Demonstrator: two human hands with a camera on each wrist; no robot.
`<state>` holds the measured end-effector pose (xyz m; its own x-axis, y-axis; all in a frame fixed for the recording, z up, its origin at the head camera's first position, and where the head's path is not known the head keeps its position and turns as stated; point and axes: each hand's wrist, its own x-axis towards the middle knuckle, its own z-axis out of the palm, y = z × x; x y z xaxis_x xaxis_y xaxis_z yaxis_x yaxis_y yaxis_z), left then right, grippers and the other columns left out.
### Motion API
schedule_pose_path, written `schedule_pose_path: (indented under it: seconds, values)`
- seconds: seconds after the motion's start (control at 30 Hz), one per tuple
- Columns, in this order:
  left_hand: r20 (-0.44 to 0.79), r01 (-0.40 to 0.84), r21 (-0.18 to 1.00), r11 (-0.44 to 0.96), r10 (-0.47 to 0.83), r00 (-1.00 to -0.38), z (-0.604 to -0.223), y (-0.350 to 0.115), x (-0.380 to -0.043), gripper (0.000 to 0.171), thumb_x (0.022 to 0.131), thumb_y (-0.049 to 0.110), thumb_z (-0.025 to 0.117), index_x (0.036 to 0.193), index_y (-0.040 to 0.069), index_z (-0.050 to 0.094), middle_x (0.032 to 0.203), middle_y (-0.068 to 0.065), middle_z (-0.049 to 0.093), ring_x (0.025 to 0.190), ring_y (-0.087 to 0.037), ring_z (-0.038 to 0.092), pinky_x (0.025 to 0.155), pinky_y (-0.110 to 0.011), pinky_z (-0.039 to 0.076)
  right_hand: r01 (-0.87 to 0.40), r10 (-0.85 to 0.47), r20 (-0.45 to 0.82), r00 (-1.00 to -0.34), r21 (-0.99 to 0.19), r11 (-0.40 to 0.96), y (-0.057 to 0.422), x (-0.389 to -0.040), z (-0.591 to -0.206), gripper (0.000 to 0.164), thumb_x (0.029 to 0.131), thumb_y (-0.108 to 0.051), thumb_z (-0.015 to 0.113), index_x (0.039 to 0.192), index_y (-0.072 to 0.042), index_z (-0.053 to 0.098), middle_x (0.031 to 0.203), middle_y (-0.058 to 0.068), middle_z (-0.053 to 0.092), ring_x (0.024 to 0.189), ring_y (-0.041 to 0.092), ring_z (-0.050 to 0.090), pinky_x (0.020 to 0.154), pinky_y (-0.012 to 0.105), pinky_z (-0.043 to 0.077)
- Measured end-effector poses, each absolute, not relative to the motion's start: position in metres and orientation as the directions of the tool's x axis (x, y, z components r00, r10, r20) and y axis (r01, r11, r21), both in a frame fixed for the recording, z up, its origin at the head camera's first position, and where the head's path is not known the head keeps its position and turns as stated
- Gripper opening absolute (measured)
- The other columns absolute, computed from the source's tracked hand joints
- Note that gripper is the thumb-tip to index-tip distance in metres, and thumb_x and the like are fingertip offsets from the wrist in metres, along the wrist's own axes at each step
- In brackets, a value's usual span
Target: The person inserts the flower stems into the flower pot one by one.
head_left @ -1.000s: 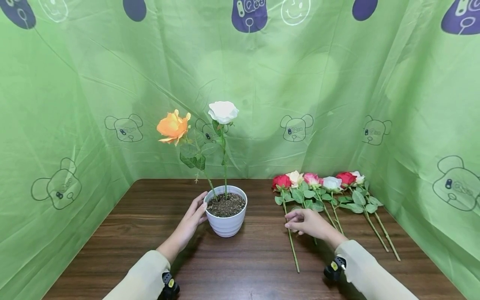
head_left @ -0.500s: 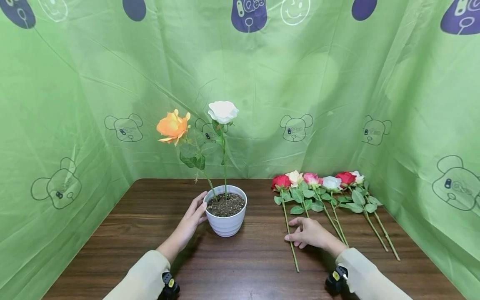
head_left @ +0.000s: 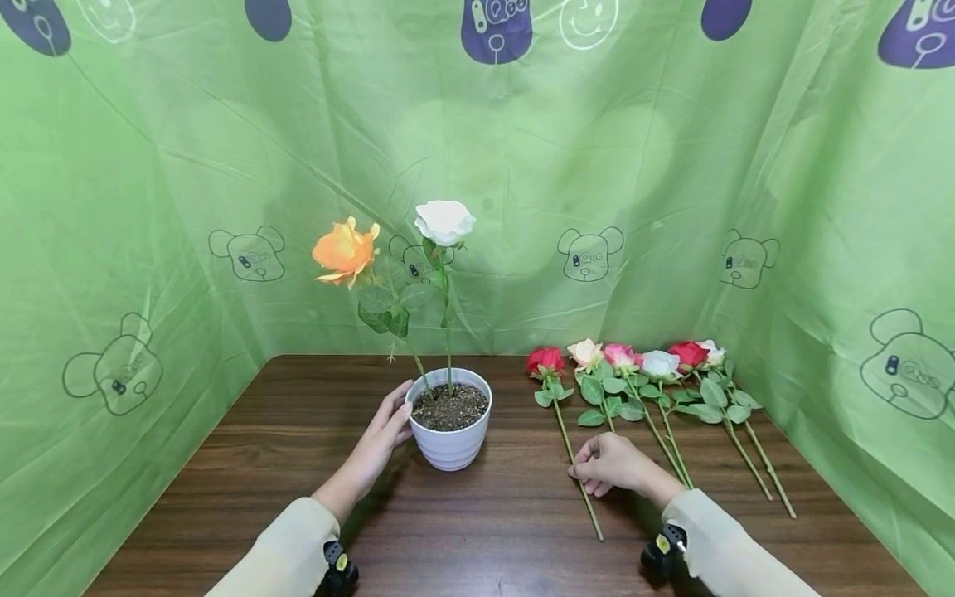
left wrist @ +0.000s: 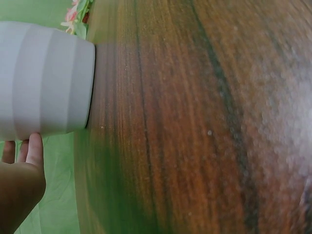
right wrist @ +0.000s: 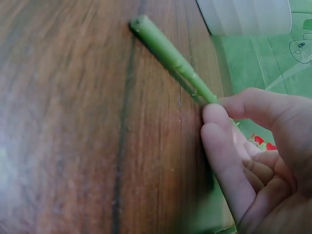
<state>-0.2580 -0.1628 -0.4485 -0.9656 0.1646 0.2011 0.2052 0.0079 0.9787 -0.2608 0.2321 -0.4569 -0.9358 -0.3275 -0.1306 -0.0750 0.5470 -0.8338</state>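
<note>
A white ribbed pot of dark soil stands on the wooden table. An orange rose leans left in it, and a white rose rises upright beside it. My left hand rests against the pot's left side, thumb near the rim; in the left wrist view its fingertips touch the pot wall. My right hand pinches the lower stem of a red rose between thumb and forefinger. The stem's cut end points out past the fingers in the right wrist view, low over the tabletop.
Right of the held rose lie several more roses: a cream one, a pink one, a white one and a second red one among them. Green printed cloth walls the table behind and at both sides.
My right hand has slid down the red rose's stem and pinched it. The bloom has shifted left, away from the cream rose. My left hand and the pot have stayed put.
</note>
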Motion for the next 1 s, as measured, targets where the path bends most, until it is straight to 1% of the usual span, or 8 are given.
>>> schedule_pose_path:
  seconds: [0.17, 0.43, 0.6, 0.67, 0.87, 1.0]
  values:
    - [0.198, 0.202, 0.979, 0.009, 0.167, -0.966, -0.448, -0.162, -0.257, 0.050, 0.110, 0.029, 0.040, 0.157, 0.014, 0.027, 0.156, -0.022, 0.029, 0.140, -0.038, 0.033, 0.112, -0.056, 0.035, -0.092, -0.370, -0.128, -0.920, -0.847, 0.524, 0.232, -0.262, -0.457, 0.019, 0.090, -0.015, 0.074, 0.087, 0.000, 0.064, 0.067, 0.007, 0.068, 0.058, 0.018, 0.067, 0.051, 0.034, 0.059]
    - [0.205, 0.211, 0.977, 0.014, 0.167, -0.964, -0.448, -0.162, -0.258, 0.051, 0.110, 0.029, 0.040, 0.157, 0.014, 0.028, 0.156, -0.022, 0.030, 0.140, -0.038, 0.034, 0.111, -0.056, 0.036, -0.118, -0.410, -0.104, -0.906, -0.868, 0.482, 0.231, -0.266, -0.453, 0.018, 0.092, -0.014, 0.073, 0.090, 0.001, 0.062, 0.075, 0.010, 0.071, 0.060, 0.019, 0.068, 0.053, 0.035, 0.060]
    - [0.203, 0.208, 0.978, 0.014, 0.171, -0.964, -0.448, -0.163, -0.258, 0.050, 0.110, 0.028, 0.040, 0.157, 0.014, 0.028, 0.156, -0.022, 0.029, 0.140, -0.039, 0.035, 0.111, -0.055, 0.036, -0.136, -0.407, -0.080, -0.910, -0.869, 0.476, 0.229, -0.267, -0.447, 0.019, 0.093, -0.014, 0.072, 0.091, 0.000, 0.060, 0.074, 0.009, 0.069, 0.061, 0.020, 0.068, 0.053, 0.037, 0.060]
    - [0.204, 0.209, 0.978, 0.015, 0.169, -0.964, -0.449, -0.163, -0.258, 0.051, 0.110, 0.028, 0.040, 0.157, 0.013, 0.027, 0.156, -0.022, 0.029, 0.140, -0.039, 0.034, 0.111, -0.055, 0.036, -0.144, -0.402, -0.064, -0.913, -0.872, 0.467, 0.229, -0.268, -0.444, 0.018, 0.093, -0.013, 0.072, 0.092, 0.000, 0.060, 0.073, 0.009, 0.067, 0.062, 0.022, 0.068, 0.055, 0.039, 0.060]
    - [0.207, 0.212, 0.977, 0.014, 0.169, -0.964, -0.449, -0.163, -0.259, 0.051, 0.110, 0.028, 0.040, 0.157, 0.013, 0.027, 0.157, -0.022, 0.028, 0.140, -0.038, 0.033, 0.111, -0.055, 0.036, -0.196, -0.399, 0.009, -0.917, -0.880, 0.432, 0.228, -0.272, -0.435, 0.020, 0.093, -0.014, 0.073, 0.095, 0.000, 0.058, 0.073, 0.012, 0.067, 0.065, 0.028, 0.069, 0.058, 0.045, 0.061]
    - [0.211, 0.217, 0.976, 0.015, 0.171, -0.962, -0.449, -0.163, -0.259, 0.050, 0.110, 0.028, 0.040, 0.157, 0.014, 0.028, 0.157, -0.022, 0.028, 0.140, -0.038, 0.033, 0.111, -0.055, 0.036, -0.216, -0.395, 0.029, -0.918, -0.873, 0.438, 0.226, -0.273, -0.428, 0.021, 0.094, -0.016, 0.072, 0.097, -0.002, 0.057, 0.075, 0.012, 0.067, 0.066, 0.028, 0.070, 0.060, 0.047, 0.061]
